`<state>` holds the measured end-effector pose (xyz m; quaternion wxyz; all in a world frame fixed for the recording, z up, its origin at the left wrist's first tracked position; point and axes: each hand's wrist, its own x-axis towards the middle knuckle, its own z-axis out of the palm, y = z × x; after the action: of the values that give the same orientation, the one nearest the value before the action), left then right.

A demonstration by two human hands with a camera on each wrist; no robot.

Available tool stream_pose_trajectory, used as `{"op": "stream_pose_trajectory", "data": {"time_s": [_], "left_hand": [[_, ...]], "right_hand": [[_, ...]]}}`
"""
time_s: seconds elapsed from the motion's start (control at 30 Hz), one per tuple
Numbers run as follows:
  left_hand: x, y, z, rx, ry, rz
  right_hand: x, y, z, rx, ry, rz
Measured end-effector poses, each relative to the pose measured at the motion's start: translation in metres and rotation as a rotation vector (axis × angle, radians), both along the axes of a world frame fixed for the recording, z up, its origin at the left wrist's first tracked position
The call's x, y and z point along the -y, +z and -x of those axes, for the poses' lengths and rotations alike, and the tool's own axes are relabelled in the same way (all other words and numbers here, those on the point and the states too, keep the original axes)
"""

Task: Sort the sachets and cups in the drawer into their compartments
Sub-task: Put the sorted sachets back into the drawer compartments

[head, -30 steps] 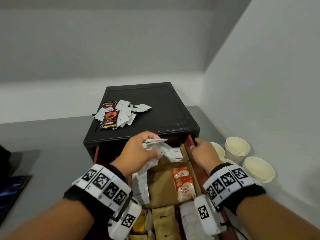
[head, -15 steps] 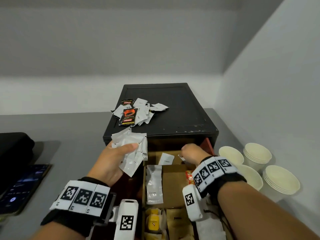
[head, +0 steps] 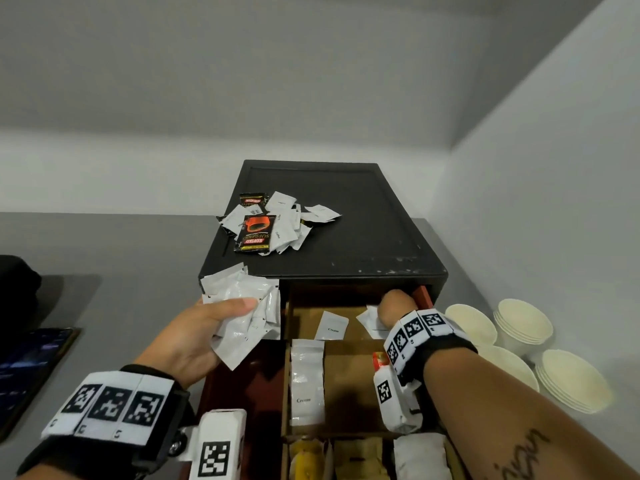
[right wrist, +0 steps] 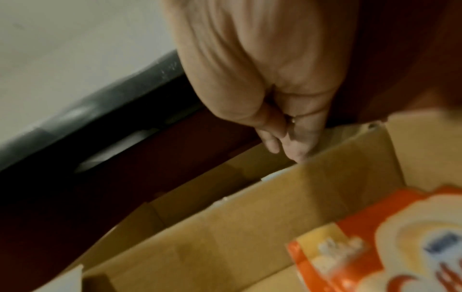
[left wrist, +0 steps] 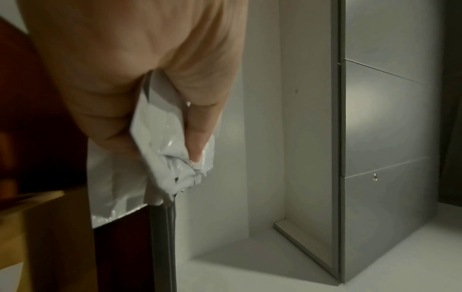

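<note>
My left hand [head: 221, 315] grips a crumpled bunch of white sachets [head: 249, 292] beside the open drawer's [head: 424, 297] left front corner; the thumb [left wrist: 200, 136] presses the bunch of sachets [left wrist: 162, 158] against the fingers. My right hand [head: 394, 304] reaches into the back cardboard compartment [head: 304, 320], and its fingertips [right wrist: 297, 148] pinch the edge of a white sachet [head: 369, 318]. A small "Cream" sachet [head: 332, 325] lies in that compartment. In the middle compartment lie a long "Cream" sachet [head: 306, 382] and an orange creamer sachet [right wrist: 375, 247].
A pile of white and black sachets [head: 273, 223] lies on top of the black drawer box [head: 363, 216]. Stacks of paper cups [head: 523, 323] stand on the grey counter at the right, against the wall. A phone [head: 27, 368] lies at the far left.
My left hand has carried the bunch of white sachets leftward out over the drawer's edge. My right hand has moved from the drawer's right rim down into the back compartment.
</note>
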<state>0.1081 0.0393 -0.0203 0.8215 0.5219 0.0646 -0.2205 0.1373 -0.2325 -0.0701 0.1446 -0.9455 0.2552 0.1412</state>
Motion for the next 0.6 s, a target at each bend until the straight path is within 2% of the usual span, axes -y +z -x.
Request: {"op": "stream_pose_trajectory", "data": {"time_s": [0.3,0.47,0.6], "left_hand": [[0.000,0.000,0.000,0.006,0.002,0.023],[-0.001,-0.001,0.001,0.008,0.023,0.000],[-0.001,0.000,0.001,0.007,0.028,-0.009]], "right_hand": [[-0.022,-0.017,-0.007,-0.100,0.101,0.153],[-0.021,-0.013,-0.011,-0.098,0.034,0.035],[-0.017,0.000,-0.013,0.012,-0.023,-0.078]]}}
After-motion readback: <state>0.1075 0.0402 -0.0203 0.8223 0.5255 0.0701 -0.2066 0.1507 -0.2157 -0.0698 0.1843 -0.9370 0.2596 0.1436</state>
